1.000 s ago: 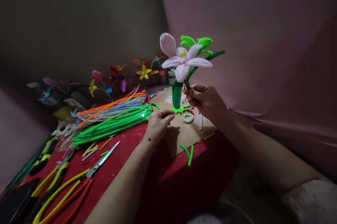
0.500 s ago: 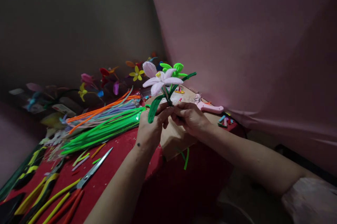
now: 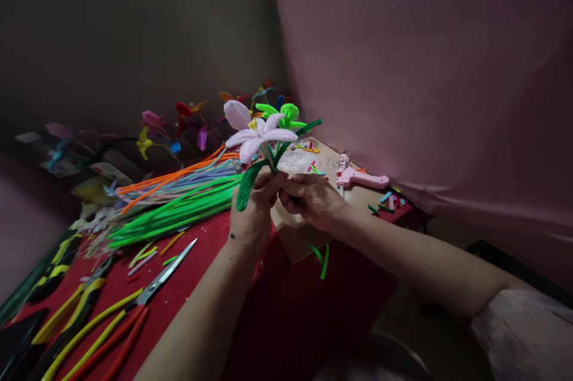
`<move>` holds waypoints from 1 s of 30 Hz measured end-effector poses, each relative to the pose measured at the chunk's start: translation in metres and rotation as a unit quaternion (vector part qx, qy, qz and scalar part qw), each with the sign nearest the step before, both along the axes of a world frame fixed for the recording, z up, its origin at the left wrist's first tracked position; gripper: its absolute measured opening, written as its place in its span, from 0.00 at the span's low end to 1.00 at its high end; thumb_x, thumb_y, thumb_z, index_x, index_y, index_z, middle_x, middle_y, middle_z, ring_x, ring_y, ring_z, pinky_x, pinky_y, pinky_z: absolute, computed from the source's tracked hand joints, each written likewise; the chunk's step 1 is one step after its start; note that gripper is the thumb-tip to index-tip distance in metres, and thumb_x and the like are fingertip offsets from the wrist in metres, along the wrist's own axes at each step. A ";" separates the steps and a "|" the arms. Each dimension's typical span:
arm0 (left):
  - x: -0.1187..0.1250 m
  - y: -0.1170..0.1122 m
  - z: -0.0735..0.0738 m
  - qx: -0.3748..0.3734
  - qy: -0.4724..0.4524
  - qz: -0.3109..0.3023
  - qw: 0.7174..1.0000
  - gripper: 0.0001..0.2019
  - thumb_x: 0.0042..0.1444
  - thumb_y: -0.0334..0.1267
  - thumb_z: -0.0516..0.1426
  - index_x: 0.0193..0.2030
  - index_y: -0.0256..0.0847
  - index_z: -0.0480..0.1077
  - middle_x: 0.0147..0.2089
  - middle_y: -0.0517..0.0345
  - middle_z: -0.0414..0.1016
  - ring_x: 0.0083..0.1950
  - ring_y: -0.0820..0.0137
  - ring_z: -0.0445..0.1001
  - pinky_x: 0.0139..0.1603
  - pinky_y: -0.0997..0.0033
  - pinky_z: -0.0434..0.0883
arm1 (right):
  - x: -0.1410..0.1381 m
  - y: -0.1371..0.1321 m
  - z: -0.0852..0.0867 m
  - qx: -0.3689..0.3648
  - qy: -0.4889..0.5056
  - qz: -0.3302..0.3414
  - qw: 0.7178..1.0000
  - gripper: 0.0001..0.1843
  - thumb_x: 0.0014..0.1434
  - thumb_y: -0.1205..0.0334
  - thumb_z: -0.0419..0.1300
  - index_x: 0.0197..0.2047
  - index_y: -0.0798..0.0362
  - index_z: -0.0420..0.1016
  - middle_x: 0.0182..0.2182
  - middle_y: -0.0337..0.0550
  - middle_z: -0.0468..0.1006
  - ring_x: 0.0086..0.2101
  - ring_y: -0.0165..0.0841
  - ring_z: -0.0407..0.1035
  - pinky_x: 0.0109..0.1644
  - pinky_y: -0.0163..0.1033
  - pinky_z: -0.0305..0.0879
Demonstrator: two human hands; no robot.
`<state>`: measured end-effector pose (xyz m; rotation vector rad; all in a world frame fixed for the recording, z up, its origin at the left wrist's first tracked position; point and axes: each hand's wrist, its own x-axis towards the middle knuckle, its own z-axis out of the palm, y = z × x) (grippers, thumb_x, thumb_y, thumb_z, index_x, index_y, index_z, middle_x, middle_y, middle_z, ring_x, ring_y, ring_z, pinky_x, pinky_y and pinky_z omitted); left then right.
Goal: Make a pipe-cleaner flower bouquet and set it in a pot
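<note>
The left hand (image 3: 252,211) pinches the pale pink flower (image 3: 250,148) low on its stem (image 3: 271,157), which rises steeply from the grip. The right hand (image 3: 316,199) sits bunched just beside; its pinch is hidden

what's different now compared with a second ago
The pink flower has come down and to the left, along with the right hand. The left hand, apart from it before, has joined the right at the stem, so both hold it. The pink glue gun has come into view. The scissors and green bundle still lie on the red cloth.
</note>
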<state>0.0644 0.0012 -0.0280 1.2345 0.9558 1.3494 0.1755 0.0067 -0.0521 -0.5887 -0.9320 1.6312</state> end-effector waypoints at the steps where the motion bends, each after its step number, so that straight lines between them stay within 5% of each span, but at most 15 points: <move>1: 0.001 -0.001 0.001 0.016 0.003 -0.004 1.000 0.07 0.44 0.35 0.62 0.21 0.37 0.69 0.19 0.65 0.62 0.21 0.79 0.59 0.23 0.76 0.58 | 0.001 0.000 0.000 0.009 -0.003 0.009 1.000 0.09 0.50 0.65 0.61 0.21 0.55 0.67 0.17 0.37 0.66 0.19 0.24 0.55 0.22 0.35 0.46; 6: 0.004 -0.004 0.003 0.029 0.006 -0.010 1.000 0.06 0.47 0.37 0.60 0.24 0.38 0.70 0.17 0.65 0.62 0.18 0.77 0.61 0.20 0.76 0.59 | 0.007 -0.002 0.003 0.031 0.008 0.076 0.997 0.07 0.51 0.65 0.62 0.25 0.57 0.70 0.22 0.40 0.71 0.21 0.25 0.62 0.24 0.34 0.54; 10: 0.000 -0.001 0.006 0.016 0.007 0.023 1.000 0.05 0.46 0.36 0.60 0.24 0.37 0.71 0.16 0.66 0.58 0.17 0.78 0.56 0.17 0.76 0.55 | 0.016 -0.006 0.012 0.022 -0.009 0.106 0.994 0.04 0.49 0.68 0.63 0.30 0.58 0.72 0.27 0.44 0.75 0.28 0.30 0.69 0.36 0.38 0.66; 15: -0.018 0.007 0.019 0.034 -0.022 0.072 0.997 0.03 0.43 0.32 0.60 0.23 0.35 0.73 0.16 0.65 0.57 0.19 0.80 0.55 0.18 0.78 0.52 | 0.053 0.002 0.019 0.071 -0.177 -0.056 0.980 0.09 0.45 0.70 0.64 0.34 0.57 0.74 0.30 0.43 0.76 0.31 0.30 0.69 0.39 0.39 0.66; 18: -0.029 0.011 0.021 0.027 -0.041 0.052 0.997 0.02 0.42 0.31 0.61 0.24 0.34 0.73 0.18 0.63 0.60 0.19 0.80 0.57 0.18 0.79 0.53 | 0.075 0.008 0.017 0.177 -0.357 -0.114 0.910 0.06 0.47 0.68 0.62 0.32 0.55 0.76 0.30 0.43 0.75 0.32 0.30 0.68 0.39 0.39 0.63; 23: -0.041 0.016 0.008 0.001 -0.064 0.027 0.998 0.03 0.41 0.31 0.61 0.25 0.34 0.74 0.19 0.62 0.62 0.20 0.80 0.58 0.19 0.80 0.55 | 0.078 0.006 0.002 0.363 -0.624 -0.091 0.686 0.03 0.49 0.69 0.62 0.26 0.54 0.76 0.29 0.45 0.72 0.33 0.34 0.63 0.39 0.41 0.58; 25: -0.044 0.017 0.002 -0.012 -0.068 0.017 0.997 0.02 0.42 0.31 0.61 0.24 0.34 0.73 0.19 0.62 0.63 0.20 0.80 0.59 0.20 0.79 0.58 | 0.073 0.006 -0.005 0.393 -0.671 -0.079 0.624 0.05 0.51 0.69 0.61 0.25 0.55 0.75 0.30 0.48 0.70 0.33 0.34 0.61 0.39 0.41 0.57; 27: -0.046 0.018 -0.002 -0.020 -0.072 0.014 0.997 0.02 0.42 0.31 0.61 0.23 0.34 0.72 0.19 0.62 0.63 0.20 0.80 0.59 0.21 0.79 0.59 | 0.071 0.008 -0.009 0.396 -0.687 -0.081 0.604 0.08 0.54 0.70 0.58 0.24 0.55 0.74 0.30 0.49 0.69 0.32 0.35 0.59 0.38 0.41 0.56; 30: -0.048 0.018 -0.004 -0.038 -0.087 0.021 0.995 0.01 0.40 0.30 0.61 0.23 0.34 0.73 0.21 0.61 0.66 0.22 0.78 0.63 0.23 0.78 0.62 | 0.073 0.009 -0.008 0.374 -0.652 -0.108 0.651 0.07 0.53 0.71 0.58 0.24 0.55 0.73 0.30 0.48 0.69 0.34 0.35 0.61 0.41 0.42 0.57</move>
